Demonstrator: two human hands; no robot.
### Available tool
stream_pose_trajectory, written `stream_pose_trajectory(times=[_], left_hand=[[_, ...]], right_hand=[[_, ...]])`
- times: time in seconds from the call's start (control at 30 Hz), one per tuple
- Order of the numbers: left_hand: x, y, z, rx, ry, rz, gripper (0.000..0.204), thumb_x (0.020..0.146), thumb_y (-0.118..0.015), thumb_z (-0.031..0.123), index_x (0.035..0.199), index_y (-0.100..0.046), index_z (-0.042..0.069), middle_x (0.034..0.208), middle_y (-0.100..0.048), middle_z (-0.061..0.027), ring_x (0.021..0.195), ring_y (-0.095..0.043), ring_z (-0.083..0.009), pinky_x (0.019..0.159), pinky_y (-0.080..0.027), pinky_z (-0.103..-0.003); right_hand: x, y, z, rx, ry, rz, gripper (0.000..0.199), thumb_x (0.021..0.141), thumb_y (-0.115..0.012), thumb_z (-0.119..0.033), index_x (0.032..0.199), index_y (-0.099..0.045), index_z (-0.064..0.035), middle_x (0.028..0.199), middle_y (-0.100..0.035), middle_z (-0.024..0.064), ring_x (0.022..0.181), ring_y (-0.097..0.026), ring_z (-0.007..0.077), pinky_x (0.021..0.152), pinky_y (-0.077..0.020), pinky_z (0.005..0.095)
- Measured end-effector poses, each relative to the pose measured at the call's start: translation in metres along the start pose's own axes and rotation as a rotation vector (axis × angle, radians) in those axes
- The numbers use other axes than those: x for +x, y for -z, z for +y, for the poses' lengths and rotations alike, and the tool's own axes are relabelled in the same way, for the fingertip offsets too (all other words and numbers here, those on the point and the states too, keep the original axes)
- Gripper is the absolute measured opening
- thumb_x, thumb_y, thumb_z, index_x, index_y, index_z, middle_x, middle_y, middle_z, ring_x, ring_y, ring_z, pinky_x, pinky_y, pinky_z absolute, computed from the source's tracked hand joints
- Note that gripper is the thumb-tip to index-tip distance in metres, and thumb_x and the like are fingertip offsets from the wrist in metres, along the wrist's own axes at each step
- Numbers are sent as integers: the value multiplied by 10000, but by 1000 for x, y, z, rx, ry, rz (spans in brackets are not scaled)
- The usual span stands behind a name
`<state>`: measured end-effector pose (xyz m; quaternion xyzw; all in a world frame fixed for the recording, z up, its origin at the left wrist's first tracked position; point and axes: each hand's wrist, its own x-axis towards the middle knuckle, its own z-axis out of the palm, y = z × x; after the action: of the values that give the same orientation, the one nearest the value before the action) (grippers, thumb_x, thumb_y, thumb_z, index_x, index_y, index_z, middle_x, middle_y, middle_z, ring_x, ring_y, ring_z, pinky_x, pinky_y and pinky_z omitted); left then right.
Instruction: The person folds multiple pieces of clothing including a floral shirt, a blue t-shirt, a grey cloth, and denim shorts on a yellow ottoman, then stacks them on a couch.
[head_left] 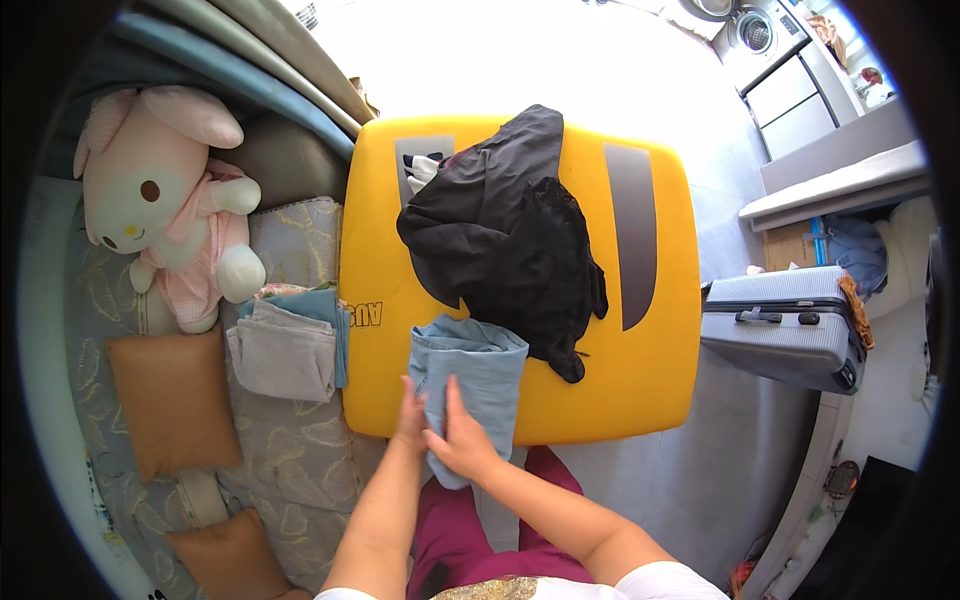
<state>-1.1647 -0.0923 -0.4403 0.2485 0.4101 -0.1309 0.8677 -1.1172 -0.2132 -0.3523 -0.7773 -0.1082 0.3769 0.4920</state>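
Note:
A folded light blue denim garment (482, 375) lies at the near edge of a yellow rounded surface (655, 380), its lower end hanging over that edge. My left hand (410, 418) rests along the garment's left side with fingers stretched forward. Flat on the cloth, my right hand (462, 440) has its fingers extended and its thumb close to the left hand. Just beyond the denim is a loose heap of black clothing (500, 235), partly touching it. A small white piece of cloth (424, 172) shows at the heap's left edge.
On the patterned sofa (285, 450) to the left lie a stack of folded clothes (285, 350), brown cushions (172, 400) and a large pink-and-white plush toy (160, 200). A silver suitcase (785, 325) stands at the right. A front-loading washing machine (757, 35) is at the far right.

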Motion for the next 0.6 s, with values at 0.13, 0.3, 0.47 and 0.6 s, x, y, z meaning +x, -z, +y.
stream_pose_trajectory(times=[0.13,0.3,0.47,0.6], left_hand=[[-6,24,24,453,-82,70,695,830,-611,537,1285,-468,31,1078,-601,-88,957,-575,-191,807,-454,-313],[11,39,-8,836,-262,178,309,832,-685,265,988,-604,11,806,-624,-65,732,-556,-138,633,-434,-287],[10,49,-10,919,-525,217,229,877,-617,226,941,-595,7,756,-589,-92,685,-545,-182,640,-434,-315],[9,55,-12,1080,-591,365,236,894,-575,217,919,-581,-17,800,-571,-146,782,-545,-290,736,-437,-374]], right_hand=[[33,-51,105,-80,247,-89,680,780,-664,-147,1354,-344,25,979,-585,207,824,-612,319,762,-499,364],[9,7,84,-267,601,183,433,771,-663,-56,1180,-528,-9,1098,-560,142,924,-593,284,793,-492,345],[24,76,57,-554,671,518,517,770,-711,-201,1216,-516,-28,1281,-476,173,1171,-468,338,963,-392,429],[67,84,40,-692,679,248,642,796,-673,-417,1282,-474,-48,1364,-415,175,1286,-359,368,1064,-270,481]])
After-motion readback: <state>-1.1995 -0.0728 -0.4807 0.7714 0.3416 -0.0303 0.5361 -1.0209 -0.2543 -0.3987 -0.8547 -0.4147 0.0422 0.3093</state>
